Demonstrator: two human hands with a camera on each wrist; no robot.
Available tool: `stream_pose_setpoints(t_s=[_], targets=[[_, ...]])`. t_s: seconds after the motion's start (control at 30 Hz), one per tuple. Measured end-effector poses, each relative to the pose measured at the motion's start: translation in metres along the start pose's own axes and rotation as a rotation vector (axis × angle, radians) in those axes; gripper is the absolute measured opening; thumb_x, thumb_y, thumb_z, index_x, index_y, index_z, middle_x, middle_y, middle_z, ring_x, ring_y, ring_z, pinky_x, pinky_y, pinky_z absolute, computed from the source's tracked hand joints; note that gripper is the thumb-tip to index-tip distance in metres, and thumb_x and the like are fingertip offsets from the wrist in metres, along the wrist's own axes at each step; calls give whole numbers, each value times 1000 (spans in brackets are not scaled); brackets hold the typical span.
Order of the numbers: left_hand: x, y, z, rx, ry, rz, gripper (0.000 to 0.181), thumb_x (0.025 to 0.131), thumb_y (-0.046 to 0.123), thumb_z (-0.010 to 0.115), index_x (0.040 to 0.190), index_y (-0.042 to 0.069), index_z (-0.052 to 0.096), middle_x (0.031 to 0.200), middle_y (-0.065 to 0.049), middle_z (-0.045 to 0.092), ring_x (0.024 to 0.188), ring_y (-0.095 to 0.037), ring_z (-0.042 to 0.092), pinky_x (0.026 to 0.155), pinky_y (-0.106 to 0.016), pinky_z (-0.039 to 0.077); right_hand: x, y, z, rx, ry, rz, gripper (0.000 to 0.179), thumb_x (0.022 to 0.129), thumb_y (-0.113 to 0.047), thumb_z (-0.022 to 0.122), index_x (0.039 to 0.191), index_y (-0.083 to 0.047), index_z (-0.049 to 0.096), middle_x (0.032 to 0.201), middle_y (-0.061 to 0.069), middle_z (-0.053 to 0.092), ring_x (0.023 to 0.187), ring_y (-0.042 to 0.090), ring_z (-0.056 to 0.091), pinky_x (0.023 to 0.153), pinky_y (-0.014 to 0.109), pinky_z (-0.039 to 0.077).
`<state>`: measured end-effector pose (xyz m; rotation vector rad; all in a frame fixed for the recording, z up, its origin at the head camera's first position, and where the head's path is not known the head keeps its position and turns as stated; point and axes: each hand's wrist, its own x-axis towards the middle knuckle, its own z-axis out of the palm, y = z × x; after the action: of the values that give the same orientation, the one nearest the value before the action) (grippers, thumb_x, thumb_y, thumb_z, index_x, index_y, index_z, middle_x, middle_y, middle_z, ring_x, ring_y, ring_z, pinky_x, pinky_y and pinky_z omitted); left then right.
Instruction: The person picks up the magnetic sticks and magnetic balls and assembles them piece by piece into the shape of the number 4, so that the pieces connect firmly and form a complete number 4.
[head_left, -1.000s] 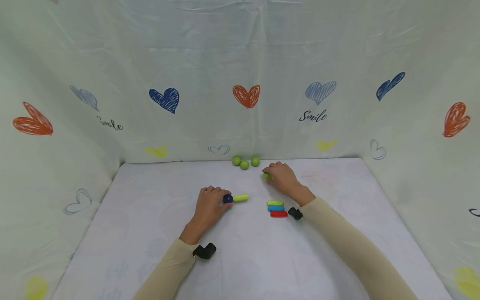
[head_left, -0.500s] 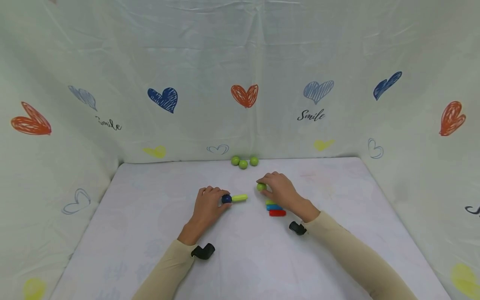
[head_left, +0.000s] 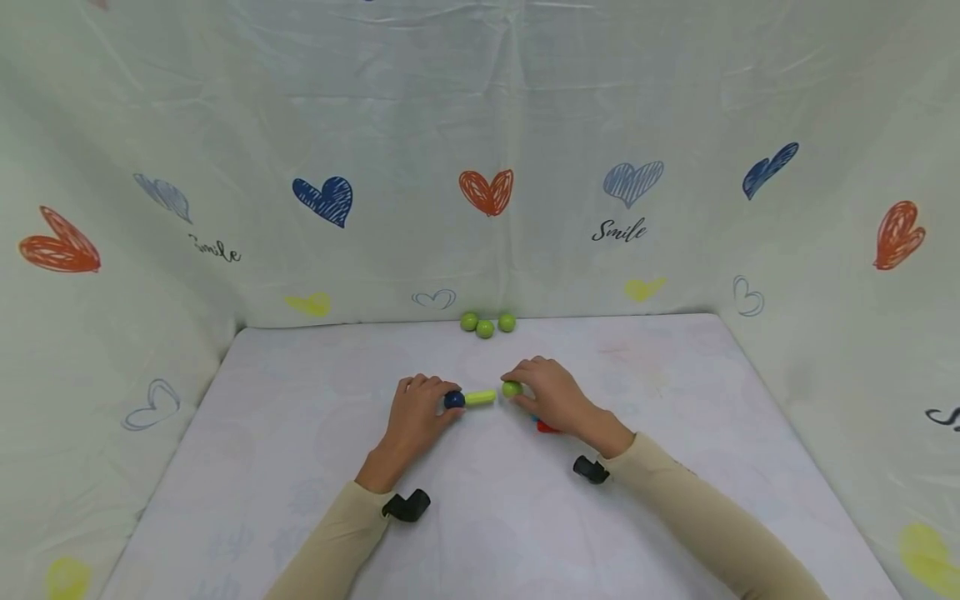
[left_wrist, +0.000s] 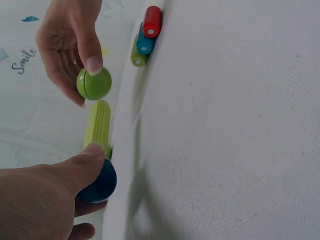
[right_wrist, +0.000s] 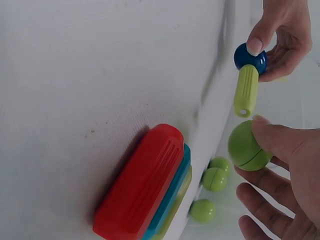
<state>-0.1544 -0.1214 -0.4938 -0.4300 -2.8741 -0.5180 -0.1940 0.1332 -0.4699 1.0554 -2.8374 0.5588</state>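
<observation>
My left hand (head_left: 417, 415) pinches a dark blue ball (right_wrist: 251, 58) between thumb and fingers. Out of that ball points a ridged yellow-green rod (head_left: 480, 397), its free end toward the right with a small pale spot in it. My right hand (head_left: 553, 396) holds a green ball (left_wrist: 95, 84) with a seam line, thumb on one side and fingers on the other. In the right wrist view the green ball sits right by the rod's free end, with a narrow gap showing in the left wrist view.
Beneath my right hand lie a red rod (right_wrist: 142, 180), a blue rod (left_wrist: 145, 44) and a yellow-green rod (left_wrist: 138, 58), side by side. Three more green balls (head_left: 485, 328) rest at the table's back edge, before a hanging cloth (head_left: 420, 125) printed with hearts.
My right hand has brought the green ball from near the back leftward and closer, up to the rod's end, now covering part of the rods. My left hand has stayed in place.
</observation>
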Motion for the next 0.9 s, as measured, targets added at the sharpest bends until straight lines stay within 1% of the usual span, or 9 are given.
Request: stream_pose_setpoints(t_s=[0.27, 0.47, 0.73, 0.9], targets=[[-1, 3, 2, -13, -5, 15, 35, 87, 32, 89, 116, 16, 79, 107, -3, 78, 104, -26, 66, 104, -53, 46, -1, -4, 3, 13, -5, -13, 33, 91, -18, 85, 122, -8, 77, 115, 4, 76, 106, 24, 67, 92, 43, 55], [-3, 3, 2, -13, -11, 22, 35, 88, 32, 88, 118, 15, 79, 107, -3, 78, 104, -25, 66, 104, -53, 46, -3, -4, 7, 5, 4, -21, 32, 91, -19, 86, 120, -9, 78, 112, 3, 77, 103, 23, 68, 90, 41, 55], [0, -4, -3, -12, -51, 24, 38, 90, 28, 87, 124, 15, 77, 114, -5, 77, 109, -28, 65, 106, -54, 45, -4, -16, 16, -28, 12, -4, 31, 87, -23, 89, 114, -11, 79, 104, 2, 75, 96, 21, 66, 85, 39, 55], [2, -10, -3, -2, -88, 10, 39, 90, 24, 86, 126, 15, 76, 116, -4, 78, 111, -27, 65, 107, -53, 44, -6, -28, 25, -63, 14, -22, 32, 87, -28, 89, 112, -11, 79, 100, 2, 74, 90, 21, 64, 81, 38, 54]])
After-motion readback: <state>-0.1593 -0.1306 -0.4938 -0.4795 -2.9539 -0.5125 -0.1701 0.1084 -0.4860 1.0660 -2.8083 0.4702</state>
